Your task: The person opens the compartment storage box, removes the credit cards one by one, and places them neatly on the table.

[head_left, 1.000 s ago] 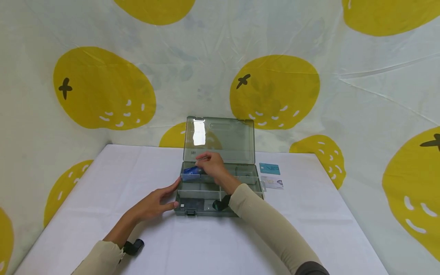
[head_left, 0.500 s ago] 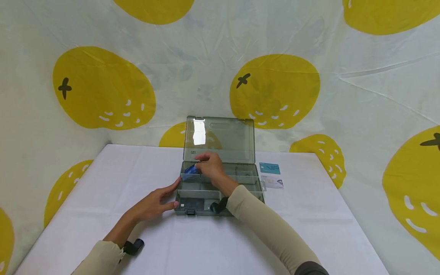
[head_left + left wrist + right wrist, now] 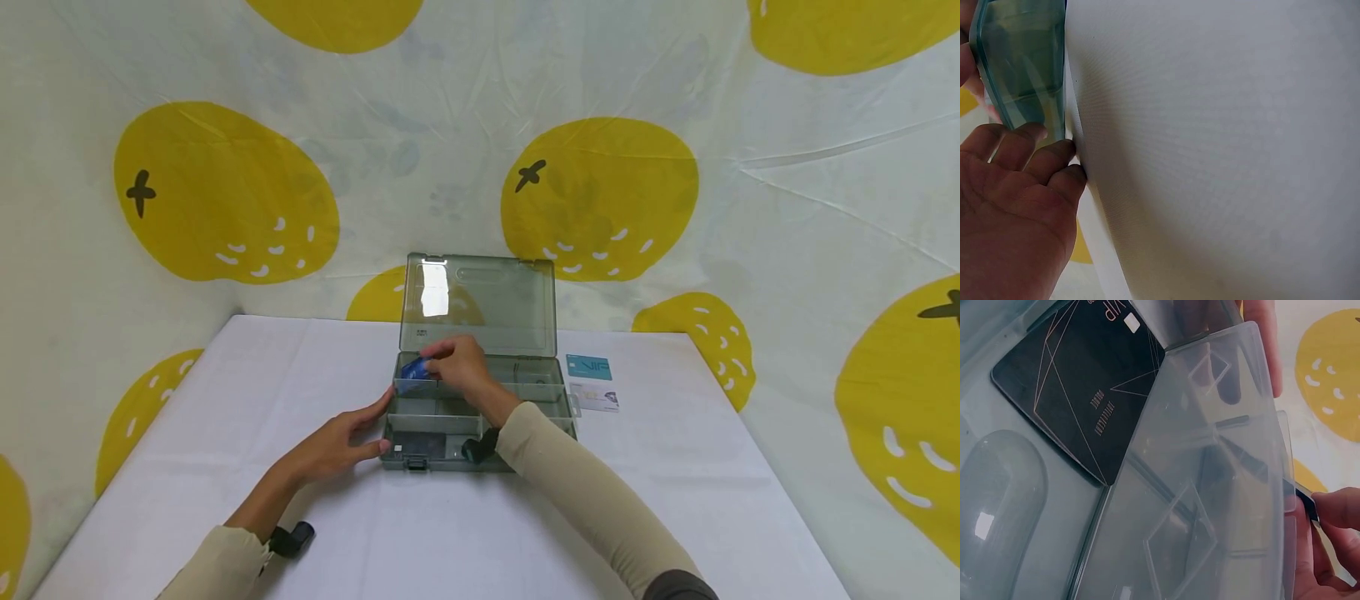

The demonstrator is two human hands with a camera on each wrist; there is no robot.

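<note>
A smoky clear plastic organizer box [image 3: 457, 405] lies on the table with its lid [image 3: 498, 300] raised. My right hand [image 3: 465, 367] reaches over the back left compartment and pinches a blue card [image 3: 413, 369] between thumb and fingers. The card leans there, its lower part behind the divider; in the right wrist view only its dark edge [image 3: 1307, 504] shows at the fingertips. My left hand [image 3: 337, 446] touches the box's left side with its fingers and thumb spread. In the left wrist view its fingertips rest by the box wall [image 3: 1025, 69]. A black VIP card [image 3: 1085, 387] lies in the front left compartment.
On the table right of the box are a teal VIP card [image 3: 588, 367] and, just in front of it, a whitish card [image 3: 594, 397]. Clear dividers [image 3: 435, 416] stand up between the compartments. A fruit-print cloth [image 3: 420, 183] hangs behind the table.
My right hand has shifted slightly left and down, and the blue card in it has changed its tilt. The left hand and the box have stayed in place.
</note>
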